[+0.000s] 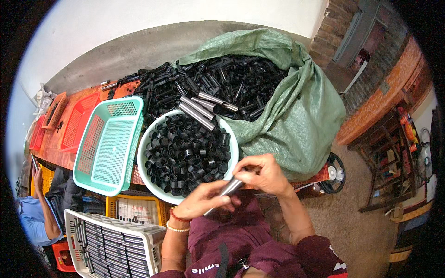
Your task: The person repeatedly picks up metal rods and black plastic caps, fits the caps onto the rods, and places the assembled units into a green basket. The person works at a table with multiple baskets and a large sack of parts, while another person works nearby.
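Held tube (231, 186) — smooth, bright metal; small rings (185, 155) — plastic (by look), satin; basin (233, 155): smooth plastic; sack (299, 127): woven plastic, faintly glossy; garment (243, 215): matt cloth

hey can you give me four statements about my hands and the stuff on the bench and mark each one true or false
1. The left hand holds a silver tube. True.
2. The round pale bowl contains short black rings. True.
3. The green woven sack is left of the bowl. False: it is to the bowl's right.
4. The right hand is inside the sack. False: it is at the upper end of the tube, beside the left hand.
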Motion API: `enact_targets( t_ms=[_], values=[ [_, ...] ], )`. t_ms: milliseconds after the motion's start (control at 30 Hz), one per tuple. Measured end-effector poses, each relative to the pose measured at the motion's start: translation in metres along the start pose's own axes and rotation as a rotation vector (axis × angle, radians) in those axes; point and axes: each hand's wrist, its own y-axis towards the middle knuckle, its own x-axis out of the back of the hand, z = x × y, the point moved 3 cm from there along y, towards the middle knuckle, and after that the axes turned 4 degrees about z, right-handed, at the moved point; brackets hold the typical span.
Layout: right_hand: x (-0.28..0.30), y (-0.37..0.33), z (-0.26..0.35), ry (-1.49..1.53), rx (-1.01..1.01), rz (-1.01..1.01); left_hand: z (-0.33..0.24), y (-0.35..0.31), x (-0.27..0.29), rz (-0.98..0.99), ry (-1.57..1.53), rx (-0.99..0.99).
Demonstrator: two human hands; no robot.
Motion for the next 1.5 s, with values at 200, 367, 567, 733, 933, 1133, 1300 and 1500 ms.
enact_targets(
  t_ms=[200,367,567,733,933,1133,1300,1500],
  values=[
    [0.044,0.069,0.015,-0.544,0.138,-0.372,0.016,-0.001,0.006,-0.217,-0.116,-0.131],
    [0.095,0.12,-0.056,-1.286,-0.155,-0.284,0.022,-0.006,0.011,-0.352,-0.367,-0.28],
    [0.119,0.121,-0.041,-1.013,-0.134,-0.355,0.022,-0.011,0.017,-0.386,-0.4,-0.344],
    [0.141,0.093,0.019,-0.455,0.197,-0.707,0.021,-0.001,0.02,-0.373,-0.471,-0.371],
    [0.088,0.048,0.031,0.091,0.361,-0.545,0.012,0.011,0.026,-0.513,-0.533,-0.435],
    [0.031,0.004,-0.022,0.488,0.112,-0.518,0.006,0.022,0.029,-0.574,-0.477,-0.533],
    [0.01,-0.011,-0.046,0.664,0.037,-0.502,0.012,0.02,0.034,-0.617,-0.456,-0.404],
    [0.005,-0.006,-0.043,0.808,0.047,-0.404,0.02,0.025,0.022,-0.641,-0.425,-0.36]
  ],
)
